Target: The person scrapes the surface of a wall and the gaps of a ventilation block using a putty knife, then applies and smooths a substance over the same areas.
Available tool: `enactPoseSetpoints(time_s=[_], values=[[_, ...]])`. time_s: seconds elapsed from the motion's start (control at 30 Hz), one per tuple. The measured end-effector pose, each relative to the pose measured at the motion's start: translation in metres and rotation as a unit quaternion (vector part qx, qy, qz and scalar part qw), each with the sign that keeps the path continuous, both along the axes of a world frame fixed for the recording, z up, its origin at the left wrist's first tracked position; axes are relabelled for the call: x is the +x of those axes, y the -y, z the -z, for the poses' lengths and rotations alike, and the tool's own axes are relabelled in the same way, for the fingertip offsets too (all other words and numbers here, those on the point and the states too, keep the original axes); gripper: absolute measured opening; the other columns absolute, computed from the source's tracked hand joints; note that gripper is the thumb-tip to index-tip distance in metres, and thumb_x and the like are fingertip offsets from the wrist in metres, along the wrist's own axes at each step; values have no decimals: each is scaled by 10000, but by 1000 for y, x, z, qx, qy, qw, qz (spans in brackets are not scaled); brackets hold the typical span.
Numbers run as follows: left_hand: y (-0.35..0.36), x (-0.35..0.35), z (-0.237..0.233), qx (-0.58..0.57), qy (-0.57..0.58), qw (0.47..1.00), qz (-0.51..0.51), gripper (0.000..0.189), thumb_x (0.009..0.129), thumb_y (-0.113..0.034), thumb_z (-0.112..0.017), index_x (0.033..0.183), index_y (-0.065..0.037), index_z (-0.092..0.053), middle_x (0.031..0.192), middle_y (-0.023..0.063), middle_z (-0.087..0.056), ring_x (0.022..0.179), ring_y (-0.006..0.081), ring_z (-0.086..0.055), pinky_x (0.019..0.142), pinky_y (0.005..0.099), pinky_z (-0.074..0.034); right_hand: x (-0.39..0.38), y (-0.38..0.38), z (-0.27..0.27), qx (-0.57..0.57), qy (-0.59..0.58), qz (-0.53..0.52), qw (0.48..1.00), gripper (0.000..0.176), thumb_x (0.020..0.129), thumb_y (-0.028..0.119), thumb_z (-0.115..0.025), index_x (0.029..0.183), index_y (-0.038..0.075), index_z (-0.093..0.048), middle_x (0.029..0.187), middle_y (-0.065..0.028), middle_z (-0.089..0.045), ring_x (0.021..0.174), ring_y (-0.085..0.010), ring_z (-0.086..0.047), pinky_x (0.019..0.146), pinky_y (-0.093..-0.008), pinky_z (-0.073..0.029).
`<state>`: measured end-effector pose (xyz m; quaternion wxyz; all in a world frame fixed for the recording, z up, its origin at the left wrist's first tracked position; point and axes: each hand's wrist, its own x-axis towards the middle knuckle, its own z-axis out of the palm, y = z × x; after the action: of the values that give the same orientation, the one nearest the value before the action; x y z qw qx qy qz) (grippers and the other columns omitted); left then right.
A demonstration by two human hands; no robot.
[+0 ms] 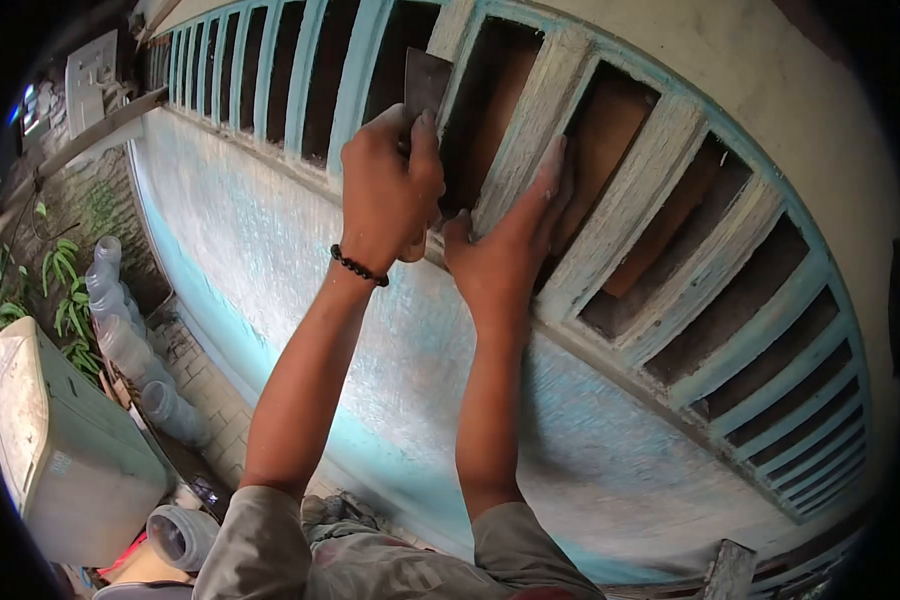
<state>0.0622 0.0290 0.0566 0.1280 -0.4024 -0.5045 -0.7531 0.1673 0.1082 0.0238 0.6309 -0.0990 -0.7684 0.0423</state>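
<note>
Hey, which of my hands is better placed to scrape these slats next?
Probably your left hand: it grips the scraper, blade pointing up by the slats. Your right hand shows no tool and is spread against a slat, so it seems better suited to steadying.

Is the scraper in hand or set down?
In hand: the left hand grips the scraper, whose flat end sticks out above.

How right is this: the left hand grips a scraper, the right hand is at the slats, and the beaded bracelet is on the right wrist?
One error: the head view shows the beaded bracelet on the left wrist, not the right. The rest stands: the left hand grips a scraper, and the right hand is at the slats.
</note>
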Motion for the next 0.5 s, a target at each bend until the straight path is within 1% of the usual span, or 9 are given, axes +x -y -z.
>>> enactPoseSetpoints(time_s=[0.07, 0.1, 0.13, 0.2, 0.23, 0.33, 0.37, 0.47, 0.5], values=[[3, 0, -9, -9, 1, 1000, 12, 305, 1058, -167, -589, 820, 21, -624, 573, 124, -644, 470, 206, -682, 454, 348, -501, 0, 0, 0, 7, 1, -2, 1000, 1170, 722, -50, -764, 1693, 34, -116, 1642, -322, -275, 1525, -528, -317, 1245, -601, -354], [8, 5, -18, -20, 5, 1000, 8, 296, 1046, -157, -593, 821, 31, -631, 576, 143, -645, 477, 237, -689, 482, 376, -511, 0, 2, -1, 1, 3, -4, 1000, 1169, 723, -48, -767, 1692, 32, -117, 1639, -320, -277, 1523, -527, -321, 1242, -601, -358], [4, 5, -21, -8, -5, 1000, -6, 293, 1041, -154, -596, 822, 37, -634, 578, 153, -642, 479, 251, -687, 489, 385, -511, 1, 3, 0, -6, 6, -5, 1000, 1168, 725, -46, -770, 1691, 31, -118, 1637, -318, -280, 1521, -526, -325, 1240, -601, -362], [-4, 3, -24, 17, -27, 999, -33, 287, 1030, -148, -601, 825, 49, -639, 581, 172, -635, 484, 279, -685, 504, 403, -511, 3, 3, 1, -3, 14, -6, 1000, 1197, 731, -85, -778, 1700, 48, -89, 1679, -325, -206, 1533, -549, -310, 1244, -612, -375], [-6, 0, -18, 21, -45, 997, -58, 281, 1017, -146, -608, 830, 59, -648, 591, 199, -625, 514, 312, -694, 531, 423, -508, 3, 3, 0, 1, 17, -5, 1000, 1212, 734, -104, -782, 1705, 57, -75, 1701, -329, -169, 1539, -560, -302, 1246, -618, -381], [-3, -4, 2, -1, -44, 996, -76, 290, 1021, -154, -609, 829, 60, -645, 586, 198, -619, 538, 306, -710, 537, 421, -505, 0, -2, 0, 17, 1, 11, 1000, 1184, 726, -37, -797, 1692, 44, -117, 1631, -313, -281, 1512, -524, -342, 1236, -609, -367], [-1, -6, 2, -10, -42, 996, -75, 289, 1023, -155, -611, 831, 59, -642, 594, 194, -624, 536, 296, -702, 535, 414, -497, 0, -1, 0, 11, 1, 5, 1000, 1186, 726, -39, -797, 1693, 48, -116, 1631, -314, -282, 1512, -524, -342, 1236, -608, -367], [14, 2, -20, -38, -9, 999, -19, 283, 1023, -155, -619, 833, 54, -642, 606, 193, -630, 526, 279, -676, 533, 403, -482, 2, 0, 0, 0, 5, 0, 1000, 1188, 727, -42, -795, 1694, 55, -113, 1633, -315, -282, 1511, -525, -344, 1237, -606, -367], [16, 5, -24, -43, 3, 999, -7, 283, 1023, -155, -619, 832, 52, -642, 612, 196, -632, 534, 286, -678, 537, 407, -483, 2, 1, -1, 1, 5, 4, 1000, 1186, 729, -43, -793, 1694, 55, -112, 1634, -316, -281, 1510, -525, -345, 1237, -605, -367]])
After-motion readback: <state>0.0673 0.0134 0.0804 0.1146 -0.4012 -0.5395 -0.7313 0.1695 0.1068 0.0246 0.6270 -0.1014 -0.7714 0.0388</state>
